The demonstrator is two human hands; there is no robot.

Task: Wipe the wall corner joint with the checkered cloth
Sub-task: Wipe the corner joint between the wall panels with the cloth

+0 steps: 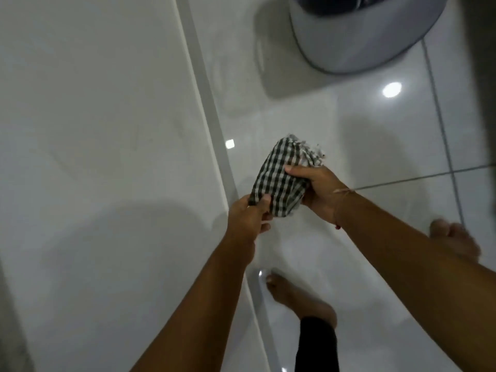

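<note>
Head view, bunched checkered cloth point(279, 181), frayed fringe

Ref wall corner joint point(212, 108): cloth point(279, 181) just right of it, between both hands; basin point(357, 36) behind, farther right.

Cut off by the top edge: grey-rimmed white tub point(357, 36), contents unreadable. Blurred at the right: bare foot point(453, 241). Hidden inside the right hand point(319, 191): part of the checkered cloth point(279, 181). Cropped by the bottom edge: both forearms, dark trouser leg point(316, 345).
</note>
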